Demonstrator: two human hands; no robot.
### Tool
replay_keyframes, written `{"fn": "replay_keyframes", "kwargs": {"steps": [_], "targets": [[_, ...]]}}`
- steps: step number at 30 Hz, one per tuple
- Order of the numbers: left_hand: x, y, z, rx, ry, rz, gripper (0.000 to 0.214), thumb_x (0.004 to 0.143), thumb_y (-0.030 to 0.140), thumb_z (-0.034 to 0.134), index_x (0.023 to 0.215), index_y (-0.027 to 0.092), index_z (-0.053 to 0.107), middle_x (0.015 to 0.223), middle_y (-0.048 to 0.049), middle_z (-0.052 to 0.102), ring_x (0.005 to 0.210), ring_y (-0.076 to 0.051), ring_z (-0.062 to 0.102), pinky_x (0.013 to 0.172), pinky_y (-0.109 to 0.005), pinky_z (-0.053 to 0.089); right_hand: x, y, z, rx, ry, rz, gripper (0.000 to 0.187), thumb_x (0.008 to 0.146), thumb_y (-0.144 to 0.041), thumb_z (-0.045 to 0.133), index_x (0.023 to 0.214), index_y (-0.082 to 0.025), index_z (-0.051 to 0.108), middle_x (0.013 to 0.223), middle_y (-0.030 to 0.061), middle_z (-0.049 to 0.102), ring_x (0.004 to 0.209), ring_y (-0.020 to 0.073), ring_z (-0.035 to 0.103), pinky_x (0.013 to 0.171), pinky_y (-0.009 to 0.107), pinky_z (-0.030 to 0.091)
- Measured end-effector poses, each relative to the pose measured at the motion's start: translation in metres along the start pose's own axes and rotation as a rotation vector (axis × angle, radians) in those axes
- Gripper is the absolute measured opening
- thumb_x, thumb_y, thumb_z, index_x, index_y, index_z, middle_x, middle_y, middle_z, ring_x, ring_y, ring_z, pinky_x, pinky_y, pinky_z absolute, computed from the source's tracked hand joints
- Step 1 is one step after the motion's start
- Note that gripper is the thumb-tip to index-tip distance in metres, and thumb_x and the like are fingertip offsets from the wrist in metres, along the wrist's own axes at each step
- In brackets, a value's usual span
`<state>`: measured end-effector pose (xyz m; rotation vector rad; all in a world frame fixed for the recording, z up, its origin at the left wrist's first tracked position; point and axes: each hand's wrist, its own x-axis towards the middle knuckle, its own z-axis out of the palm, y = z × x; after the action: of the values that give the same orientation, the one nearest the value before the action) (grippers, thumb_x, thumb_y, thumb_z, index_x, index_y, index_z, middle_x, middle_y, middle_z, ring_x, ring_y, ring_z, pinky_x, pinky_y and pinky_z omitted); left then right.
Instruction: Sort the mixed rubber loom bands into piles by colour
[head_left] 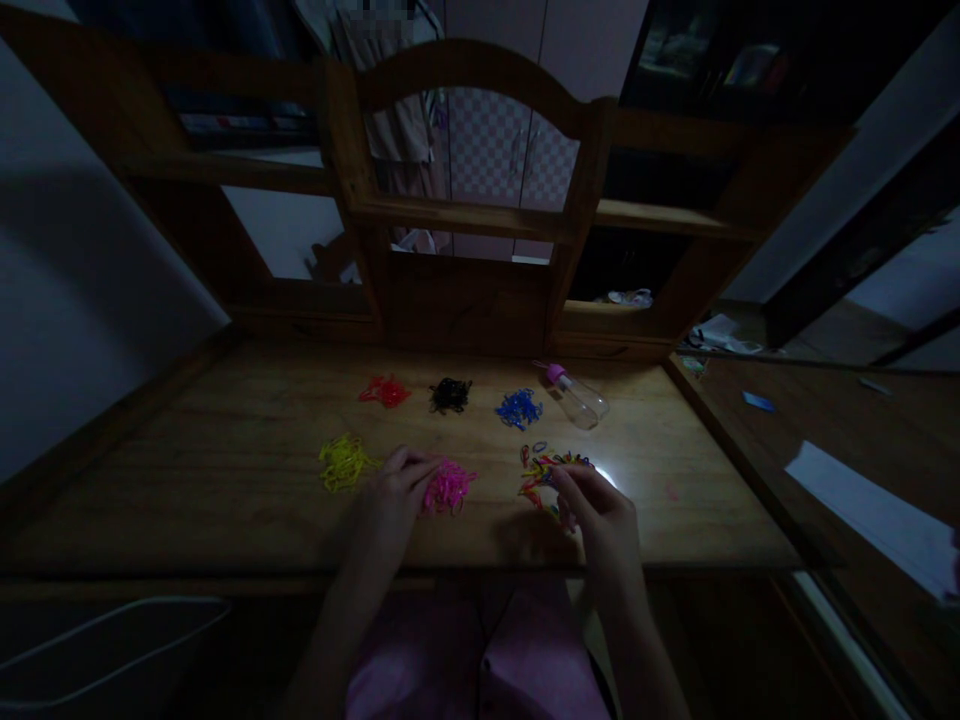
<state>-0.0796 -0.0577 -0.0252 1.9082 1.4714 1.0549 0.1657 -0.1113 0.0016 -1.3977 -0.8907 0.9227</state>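
Small coloured loops that look like paper clips lie sorted in heaps on the wooden desk. My left hand point(397, 482) is closed in a pinch at the left edge of the pink paper clips point(448, 487); whatever sits between the fingertips is too small to make out. To its left are the yellow paper clips point(346, 462). Over the mixed-colour paper clips point(541, 466) my right hand point(598, 505) has thumb and forefinger together, its fingertips touching the heap. Farther back lie the red point(385, 391), black point(450, 394) and blue paper clips point(519, 408).
A clear bottle point(581, 402) with a pink top lies behind the mixed heap. The desk point(247, 450) has a wooden shelf frame point(465, 215) along its back. White paper point(874, 510) and a blue card point(758, 401) lie on a surface at the right. The room is dim.
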Motion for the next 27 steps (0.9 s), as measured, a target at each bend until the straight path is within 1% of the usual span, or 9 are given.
{"fn": "replay_keyframes", "kwargs": {"steps": [5,9,11,13,15,18,23,25,27], "targets": [[-0.002,-0.005,-0.001,0.188,-0.01,0.063,0.039,0.083,0.007,0.047,0.106,0.026,0.072,0.099,-0.0035,0.06,0.091,-0.017,0.061,0.082,-0.029,0.052,-0.001,0.011,0.005,0.115,-0.043,0.062,0.031,0.075,-0.046,0.074,0.085,-0.016,0.073,0.057,-0.0019,0.053,0.049,0.0093,0.044,0.044,0.021,0.032],[-0.002,-0.006,-0.002,0.262,-0.041,0.117,0.044,0.081,0.002,0.045,0.108,0.025,0.07,0.102,-0.0046,0.062,0.098,-0.02,0.058,0.086,-0.032,0.05,0.001,0.001,0.008,0.079,-0.069,0.028,0.032,0.077,-0.047,0.072,0.085,-0.016,0.072,0.058,-0.0013,0.056,0.048,0.0094,0.045,0.043,0.021,0.034],[-0.003,-0.006,-0.004,0.276,-0.014,0.135,0.042,0.083,0.003,0.045,0.11,0.024,0.069,0.102,-0.005,0.063,0.098,-0.021,0.058,0.087,-0.034,0.05,0.01,-0.01,0.013,-0.007,-0.127,-0.052,0.03,0.079,-0.045,0.069,0.086,-0.016,0.072,0.064,0.0009,0.062,0.051,0.0106,0.05,0.046,0.022,0.038],[-0.006,-0.004,-0.004,0.269,0.063,0.151,0.039,0.085,0.006,0.044,0.111,0.023,0.067,0.103,-0.0057,0.064,0.099,-0.021,0.058,0.089,-0.035,0.048,0.027,-0.019,0.023,-0.14,-0.222,-0.197,0.026,0.083,-0.042,0.066,0.086,-0.017,0.071,0.074,0.0036,0.068,0.057,0.0123,0.056,0.051,0.022,0.043],[-0.012,0.0,-0.003,0.231,0.143,0.166,0.034,0.088,0.01,0.044,0.111,0.023,0.066,0.104,-0.0059,0.065,0.101,-0.022,0.059,0.093,-0.035,0.047,0.049,-0.024,0.038,-0.288,-0.319,-0.348,0.022,0.087,-0.038,0.061,0.088,-0.017,0.07,0.077,0.0039,0.07,0.061,0.0132,0.06,0.055,0.023,0.045],[-0.023,0.008,0.005,0.142,0.197,0.147,0.025,0.091,0.016,0.046,0.105,0.023,0.065,0.104,-0.0048,0.067,0.101,-0.021,0.061,0.093,-0.034,0.047,0.084,-0.022,0.069,-0.452,-0.457,-0.458,0.016,0.088,-0.028,0.058,0.087,-0.017,0.069,0.076,0.0029,0.071,0.056,0.0117,0.06,0.053,0.021,0.044],[-0.042,0.013,0.017,0.038,0.198,0.101,0.019,0.092,0.021,0.049,0.099,0.024,0.066,0.102,-0.004,0.068,0.098,-0.019,0.063,0.089,-0.031,0.049,0.115,-0.015,0.115,-0.554,-0.47,-0.566,0.013,0.086,-0.017,0.056,0.091,-0.018,0.069,0.077,0.0016,0.071,0.05,0.0095,0.059,0.056,0.021,0.043],[-0.046,0.013,0.016,0.033,0.19,0.075,0.019,0.092,0.023,0.049,0.098,0.023,0.066,0.102,-0.0041,0.068,0.097,-0.02,0.063,0.088,-0.031,0.049,0.116,-0.016,0.12,-0.549,-0.469,-0.574,0.018,0.086,-0.016,0.055,0.1,-0.019,0.067,0.08,0.0016,0.071,0.05,0.0093,0.059,0.058,0.022,0.044],[-0.05,0.013,0.013,0.033,0.176,0.041,0.018,0.092,0.023,0.049,0.099,0.024,0.066,0.102,-0.0039,0.067,0.097,-0.019,0.063,0.087,-0.031,0.049,0.115,-0.018,0.112,-0.545,-0.45,-0.579,0.024,0.088,-0.017,0.053,0.108,-0.019,0.065,0.083,0.0015,0.071,0.05,0.0094,0.059,0.057,0.022,0.044]]}}
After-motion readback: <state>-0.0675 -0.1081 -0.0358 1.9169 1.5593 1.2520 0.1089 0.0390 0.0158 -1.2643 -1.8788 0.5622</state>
